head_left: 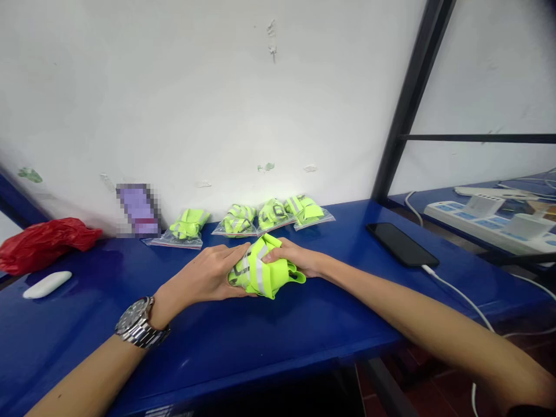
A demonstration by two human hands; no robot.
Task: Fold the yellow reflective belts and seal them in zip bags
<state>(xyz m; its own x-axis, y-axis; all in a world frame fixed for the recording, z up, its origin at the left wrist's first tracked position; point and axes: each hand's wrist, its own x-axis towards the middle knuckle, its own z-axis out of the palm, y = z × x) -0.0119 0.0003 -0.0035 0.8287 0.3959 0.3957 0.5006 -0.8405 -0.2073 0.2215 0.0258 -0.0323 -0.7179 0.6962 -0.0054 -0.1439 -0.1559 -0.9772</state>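
Note:
A bundled neon-yellow reflective vest (264,269) with silver-grey stripes is held over the blue table. My left hand (212,271) grips its left end, where clear plastic seems to cover part of it. From the right, my right hand (297,258) closes on the folded cloth, thumb on top. Loose folds stick out at the bundle's right side. Behind it, by the wall, lie several clear zip bags with similar vests, among them a bagged vest (189,225) at the left and another bagged vest (306,209) at the right.
On the blue table (208,353), a red plastic bag (47,243) and a white oblong case (47,285) lie left. A pixelated purple object (139,209) leans on the wall. At right are a black phone (402,244) with a white cable, a dark metal post (406,104) and a power strip (486,223).

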